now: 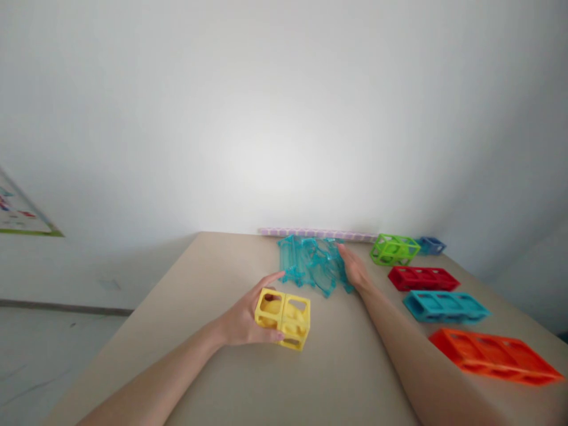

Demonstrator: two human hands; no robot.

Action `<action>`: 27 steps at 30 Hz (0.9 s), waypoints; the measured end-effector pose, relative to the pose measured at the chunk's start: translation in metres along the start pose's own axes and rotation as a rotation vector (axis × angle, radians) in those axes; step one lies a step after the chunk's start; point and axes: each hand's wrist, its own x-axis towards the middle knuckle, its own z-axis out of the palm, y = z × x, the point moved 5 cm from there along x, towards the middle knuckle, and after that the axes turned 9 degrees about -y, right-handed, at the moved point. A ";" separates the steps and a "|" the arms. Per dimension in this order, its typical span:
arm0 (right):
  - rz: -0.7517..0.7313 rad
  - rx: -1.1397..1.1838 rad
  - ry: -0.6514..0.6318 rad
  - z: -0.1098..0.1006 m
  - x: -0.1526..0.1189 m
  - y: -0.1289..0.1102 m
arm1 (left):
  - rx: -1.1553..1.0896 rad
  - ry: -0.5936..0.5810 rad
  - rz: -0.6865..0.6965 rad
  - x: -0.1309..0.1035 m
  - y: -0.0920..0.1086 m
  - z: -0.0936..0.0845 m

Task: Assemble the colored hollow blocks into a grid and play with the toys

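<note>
My left hand [248, 316] grips a yellow openwork block [284, 316] made of two joined cube frames, thumb along its near side. Beyond it lies a loose pile of clear teal plastic pieces [310, 263], flat and curved. At the right edge of that pile rests my right hand [352, 266], its fingers stretched forward along the pieces. Nothing shows in its grasp, though the far fingers are partly hidden.
Along the right side of the table [231, 266] lie a green frame block [394, 249], a blue block [431, 245], a red block [423, 278], a teal block [446, 306] and an orange block [497, 356]. A purple patterned strip [317, 234] runs against the wall.
</note>
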 end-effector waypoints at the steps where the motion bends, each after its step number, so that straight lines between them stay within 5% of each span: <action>1: -0.007 -0.001 -0.011 0.005 0.001 -0.002 | -0.002 0.000 0.002 0.001 0.000 0.000; 6: -0.089 0.007 0.019 0.005 -0.003 -0.025 | -0.002 0.038 0.000 0.004 -0.003 -0.003; 10: -0.238 0.024 -0.027 -0.011 -0.026 -0.089 | 0.021 0.035 -0.034 0.003 -0.008 -0.005; 11: -0.306 0.031 -0.153 -0.008 -0.036 -0.112 | 0.032 0.030 -0.036 0.003 -0.009 -0.005; 13: -0.519 0.058 -0.601 0.011 -0.066 -0.161 | 0.073 0.036 -0.014 0.003 -0.009 -0.005; 15: -0.698 -0.043 -0.804 0.027 -0.096 -0.199 | 0.125 0.075 0.022 0.002 -0.008 -0.006; 19: -0.695 -0.420 -0.783 0.035 -0.109 -0.226 | 0.166 0.085 0.003 -0.002 -0.012 -0.010; 22: -0.584 -0.518 -0.670 0.001 -0.091 -0.220 | 0.189 0.028 0.036 -0.003 -0.011 -0.012; 27: -0.184 -0.463 0.068 -0.104 -0.036 -0.173 | 0.342 -0.001 0.054 -0.002 -0.006 -0.012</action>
